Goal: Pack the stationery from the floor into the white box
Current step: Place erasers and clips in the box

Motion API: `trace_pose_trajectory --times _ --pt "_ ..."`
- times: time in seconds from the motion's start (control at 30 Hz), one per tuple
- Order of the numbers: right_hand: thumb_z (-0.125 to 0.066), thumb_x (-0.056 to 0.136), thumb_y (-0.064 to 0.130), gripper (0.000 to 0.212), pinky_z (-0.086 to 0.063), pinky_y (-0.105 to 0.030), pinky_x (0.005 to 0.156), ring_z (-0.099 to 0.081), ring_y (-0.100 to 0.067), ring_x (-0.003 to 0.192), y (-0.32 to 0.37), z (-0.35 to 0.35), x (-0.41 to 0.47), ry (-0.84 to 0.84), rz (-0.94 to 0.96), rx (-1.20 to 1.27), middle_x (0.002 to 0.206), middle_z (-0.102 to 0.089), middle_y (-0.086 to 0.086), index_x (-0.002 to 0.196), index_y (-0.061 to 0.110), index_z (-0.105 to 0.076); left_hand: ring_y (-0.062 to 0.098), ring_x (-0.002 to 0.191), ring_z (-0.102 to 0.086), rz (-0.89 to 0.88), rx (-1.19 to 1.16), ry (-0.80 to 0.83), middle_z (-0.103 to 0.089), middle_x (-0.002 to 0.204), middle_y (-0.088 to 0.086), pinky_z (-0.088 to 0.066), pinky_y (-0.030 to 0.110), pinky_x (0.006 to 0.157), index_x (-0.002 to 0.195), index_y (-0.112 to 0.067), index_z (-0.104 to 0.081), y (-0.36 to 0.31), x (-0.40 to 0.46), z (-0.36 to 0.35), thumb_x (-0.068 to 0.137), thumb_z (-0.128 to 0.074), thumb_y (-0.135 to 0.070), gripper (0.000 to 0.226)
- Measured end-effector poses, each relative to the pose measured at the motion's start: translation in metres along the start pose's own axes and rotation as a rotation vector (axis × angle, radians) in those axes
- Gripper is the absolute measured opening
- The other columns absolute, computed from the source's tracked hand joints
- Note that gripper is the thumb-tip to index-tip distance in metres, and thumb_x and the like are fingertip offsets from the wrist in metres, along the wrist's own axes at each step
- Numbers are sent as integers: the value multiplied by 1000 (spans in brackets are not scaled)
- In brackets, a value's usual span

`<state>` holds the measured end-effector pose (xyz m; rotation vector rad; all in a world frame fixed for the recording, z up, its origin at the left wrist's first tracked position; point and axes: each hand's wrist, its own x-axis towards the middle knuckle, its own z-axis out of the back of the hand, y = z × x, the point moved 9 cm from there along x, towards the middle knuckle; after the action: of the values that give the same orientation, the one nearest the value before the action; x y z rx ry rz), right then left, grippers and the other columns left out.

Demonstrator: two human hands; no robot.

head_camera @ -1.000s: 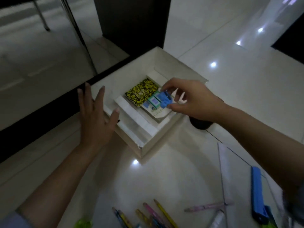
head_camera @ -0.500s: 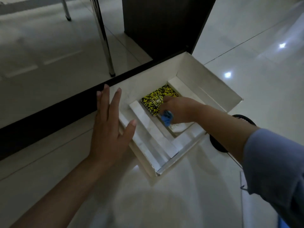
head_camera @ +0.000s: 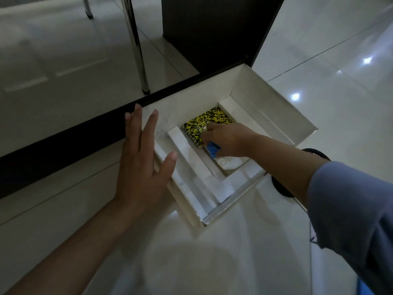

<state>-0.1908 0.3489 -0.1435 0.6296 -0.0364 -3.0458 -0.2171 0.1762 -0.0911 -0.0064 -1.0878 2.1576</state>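
The white box (head_camera: pixel 274 111) stands open on the floor against a dark baseboard. Inside lies a yellow and black speckled notebook (head_camera: pixel 204 122), with a white card (head_camera: pixel 228 163) beside it. My right hand (head_camera: pixel 225 139) reaches down into the box and holds a small blue object (head_camera: pixel 213 150) low against the notebook's near edge; most of that object is hidden under my fingers. My left hand (head_camera: pixel 142 158) lies flat with straight fingers on the box's left rim.
A black round object (head_camera: pixel 282 188) sits on the floor right of the box, partly behind my arm. A chrome table leg (head_camera: pixel 138 58) and a dark cabinet (head_camera: pixel 214 28) stand beyond the baseboard. A blue item (head_camera: pixel 364 287) peeks in at the bottom right.
My right hand has gone from above the box down inside it with the blue object. The view has shifted forward, so the pencils on the floor have dropped out of sight.
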Motion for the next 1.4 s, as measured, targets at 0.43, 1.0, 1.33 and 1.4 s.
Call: trace_pose_trajectory --times 0.43,1.0,1.33,1.4 --pt "-56 84 13 15 -48 -37 71 -53 -17 77 -6 62 -83 -480 -192 373 90 -62 -8 97 9 -62 22 144 -4 -69 29 -23 -13 156 13 -7 33 117 140 -8 -36 -12 -3 10 87 -39 -44 63" --pt "-63 80 43 39 -44 -21 85 -48 -4 96 80 -185 -389 130 -603 575 109 -51 12 115 30 -50 4 91 -62 -391 -21 477 -63 94 -28 -50 32 68 115 -46 -56 -101 -34 -52 78 -45 -65 42" --pt "-67 73 37 31 -48 -27 79 -53 -8 84 86 -183 -381 -66 -637 752 95 -58 8 100 24 -57 7 87 -66 -360 -10 524 -59 103 -26 -54 40 76 118 -51 -52 -99 -38 -51 70 -53 -63 50" --pt "-69 72 31 29 -54 -26 80 -61 -11 82 73 -160 -377 -238 -712 1057 91 -64 3 99 22 -63 3 88 -64 -356 -31 516 -66 94 -18 -53 37 78 120 -44 -54 -98 -36 -50 71 -54 -61 52"
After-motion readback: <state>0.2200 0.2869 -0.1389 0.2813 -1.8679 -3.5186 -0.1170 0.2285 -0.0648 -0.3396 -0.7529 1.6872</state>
